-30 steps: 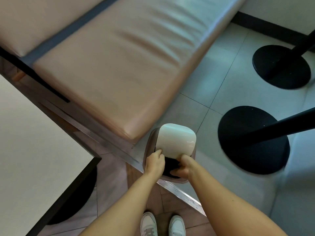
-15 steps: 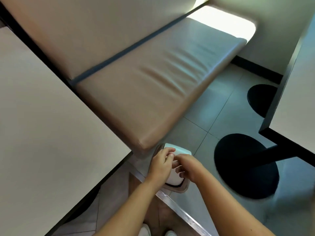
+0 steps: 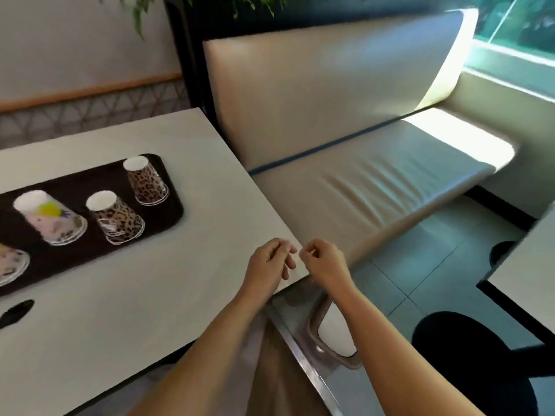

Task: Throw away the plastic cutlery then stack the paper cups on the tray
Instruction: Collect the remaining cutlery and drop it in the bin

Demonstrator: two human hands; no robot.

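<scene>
A dark tray [image 3: 90, 256] lies on the white table [image 3: 156, 310] at the left. Upside down on it stand two leopard-print paper cups [image 3: 147, 182] [image 3: 117, 219], a pink cup with a yellow spot [image 3: 49, 219], and one more cup [image 3: 10, 264] cut off by the left edge. A black plastic cutlery piece [image 3: 16, 313] lies on the table in front of the tray. My left hand [image 3: 268, 267] and my right hand [image 3: 326, 261] hover close together over the table's near right corner, both holding nothing. The left fingers hang loosely apart; the right fingers curl in to the thumb.
A small bin with a white lid [image 3: 333, 334] stands on the floor below the table corner, beside a metal rail [image 3: 303, 364]. A beige bench [image 3: 375, 187] runs behind. A second table [image 3: 528, 265] and a black pedestal base [image 3: 468, 355] are at the right.
Both hands have left the bin's lid and risen to the table's corner. My view has swung up from the floor to the table, tray and cups.
</scene>
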